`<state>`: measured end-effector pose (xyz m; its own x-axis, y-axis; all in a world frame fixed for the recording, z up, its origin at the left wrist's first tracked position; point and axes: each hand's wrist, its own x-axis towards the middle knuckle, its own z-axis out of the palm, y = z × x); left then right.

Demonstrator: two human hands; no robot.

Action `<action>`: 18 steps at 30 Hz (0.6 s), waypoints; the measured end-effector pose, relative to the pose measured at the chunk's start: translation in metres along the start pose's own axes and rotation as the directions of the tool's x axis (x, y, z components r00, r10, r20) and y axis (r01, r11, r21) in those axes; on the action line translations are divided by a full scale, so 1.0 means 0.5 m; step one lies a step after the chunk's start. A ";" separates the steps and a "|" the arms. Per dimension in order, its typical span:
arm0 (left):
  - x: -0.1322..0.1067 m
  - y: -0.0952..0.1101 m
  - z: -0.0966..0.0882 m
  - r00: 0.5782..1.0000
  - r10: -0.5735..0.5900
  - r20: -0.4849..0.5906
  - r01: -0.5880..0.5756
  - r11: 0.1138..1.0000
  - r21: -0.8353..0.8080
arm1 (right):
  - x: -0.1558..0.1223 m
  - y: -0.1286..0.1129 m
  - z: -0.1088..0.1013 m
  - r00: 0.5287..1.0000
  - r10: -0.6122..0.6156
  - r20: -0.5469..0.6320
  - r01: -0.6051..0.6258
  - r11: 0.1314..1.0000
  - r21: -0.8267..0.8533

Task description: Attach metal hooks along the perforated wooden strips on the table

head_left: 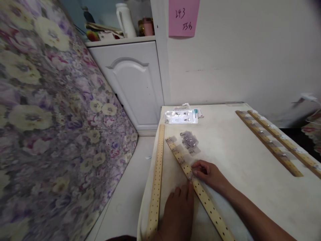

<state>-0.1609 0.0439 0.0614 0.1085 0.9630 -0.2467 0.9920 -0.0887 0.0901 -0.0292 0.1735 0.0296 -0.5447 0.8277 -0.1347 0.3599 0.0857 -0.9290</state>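
On the white table (238,157) a wooden strip with punched holes (205,201) lies diagonally. My right hand (209,174) pinches a small clear packet against this strip near its middle, fingers closed. My left hand (179,211) lies flat beside the strip, its fingertips touching the strip's edge just below the packet. More clear packets (175,149) are clipped along the strip's upper part. A loose pile of small clear packets (190,140) lies just above my hands. A second holed strip (156,180) runs along the table's left edge.
A blister card (182,116) lies at the table's far left corner. Two more wooden strips with packets (273,144) lie diagonally at the right. A floral mattress (50,117) leans at left, a white cabinet (132,83) behind, a pink note (183,16) on the wall.
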 end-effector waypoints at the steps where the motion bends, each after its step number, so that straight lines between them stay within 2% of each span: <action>1: 0.000 0.000 -0.002 1.000 -0.001 0.002 0.001 1.000 -0.003 | 0.000 -0.001 0.001 1.000 0.005 -0.002 -0.005 1.000 0.004; 9: -0.002 -0.001 -0.012 1.000 0.013 0.000 -0.013 1.000 -0.024 | 0.007 0.008 0.004 1.000 0.022 -0.017 -0.021 0.998 0.053; 18: 0.001 -0.005 0.000 1.000 0.027 0.007 -0.027 0.998 -0.052 | 0.012 0.022 0.010 0.998 -0.002 -0.056 0.008 0.995 0.104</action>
<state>-0.1634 0.0447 0.0613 0.1360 0.9585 -0.2505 0.9840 -0.1013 0.1465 -0.0322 0.1764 0.0170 -0.5024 0.8572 -0.1133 0.2748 0.0341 -0.9609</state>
